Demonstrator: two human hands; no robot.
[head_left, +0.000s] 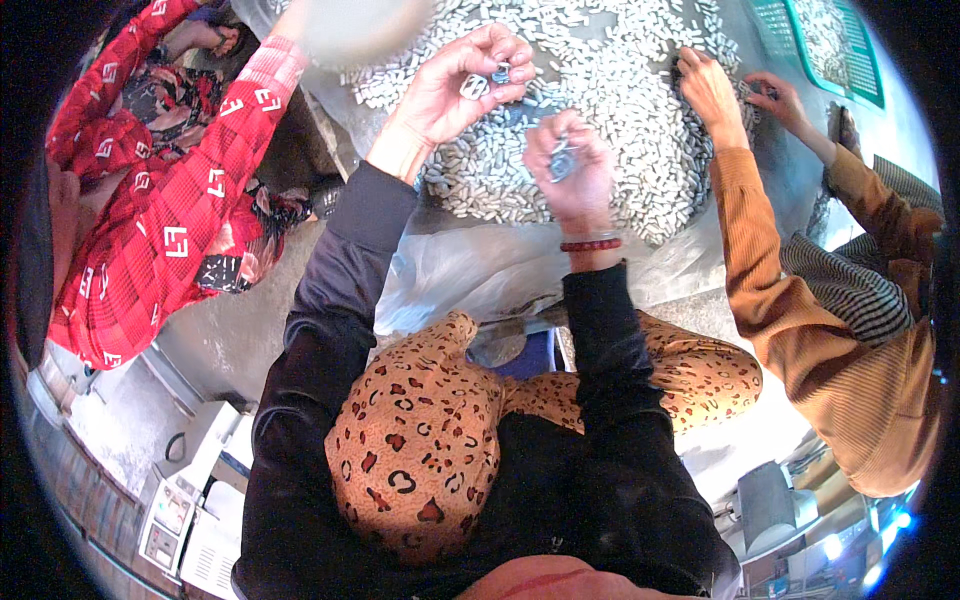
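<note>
A big heap of small white and grey oblong parts (pixel 620 110) lies on a plastic sheet in front of me. My left hand (pixel 462 82) is raised over the heap's left side and pinches a small white part and a small dark metal part (pixel 499 73) at its fingertips. My right hand (pixel 572 168) is closed around a small grey metal part (pixel 562 160) just above the heap's near edge; a red bead bracelet sits on that wrist. Both my sleeves are black.
A person in a red patterned shirt (pixel 180 190) sits at the left, arm reaching toward the heap. A person in an orange sweater (pixel 760 260) at the right has both hands in the parts. A green mesh tray (pixel 830 45) holds more parts at top right. White plastic sheet (pixel 470 270) lies below the heap.
</note>
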